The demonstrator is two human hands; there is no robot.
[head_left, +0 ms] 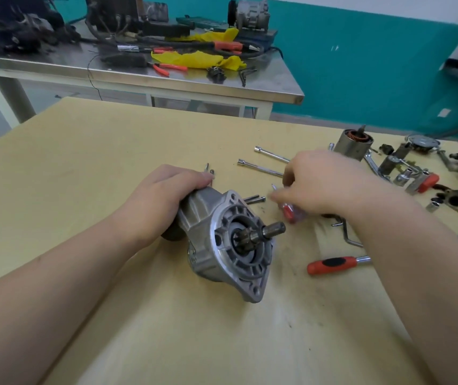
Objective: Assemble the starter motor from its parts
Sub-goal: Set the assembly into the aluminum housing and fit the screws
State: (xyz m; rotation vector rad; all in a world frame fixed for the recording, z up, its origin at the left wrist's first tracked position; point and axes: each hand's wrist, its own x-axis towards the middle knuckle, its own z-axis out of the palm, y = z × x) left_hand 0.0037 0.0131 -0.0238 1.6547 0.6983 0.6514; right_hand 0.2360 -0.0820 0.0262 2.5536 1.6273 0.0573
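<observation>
Head view: left hand gripping starter housing mid-table, right hand around blurred red-handled screwdriver, open tabletop leftward.

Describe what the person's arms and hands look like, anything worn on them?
Both hands, left and right, are bare: no gloves, rings or watch show. Both forearms are bare too, with no sleeves in view. The right hand is motion-blurred, so fine detail there is unclear.
</observation>
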